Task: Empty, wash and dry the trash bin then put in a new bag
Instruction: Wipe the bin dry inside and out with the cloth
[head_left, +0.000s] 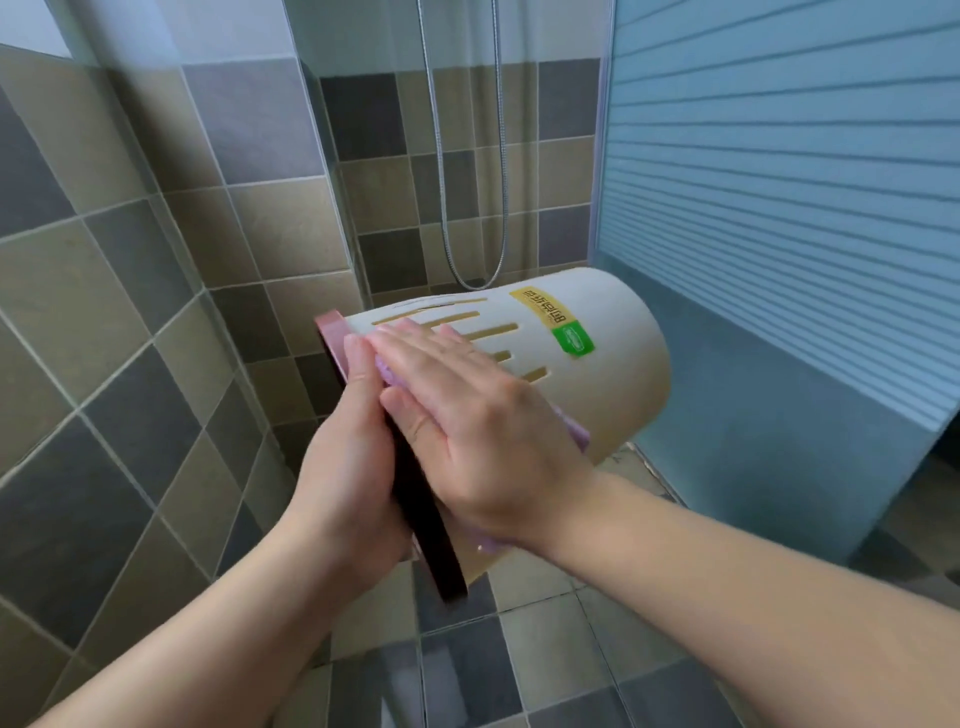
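A cream plastic trash bin (613, 374) with slots in its side and a yellow-green label is held on its side in the air, base pointing away to the right. Its pink rim (332, 338) faces me at the left. My left hand (348, 467) grips the rim, fingers curled round its edge. My right hand (467, 415) lies flat on the bin's side with straight fingers, pressing a lilac cloth (574, 428) against it. Most of the cloth is hidden under the palm.
Tiled bathroom walls (130, 312) stand to the left and behind. A metal shower hose (447, 208) hangs behind a glass panel. A frosted blue striped shower door (779, 208) is at the right. Tiled floor (545, 649) lies below.
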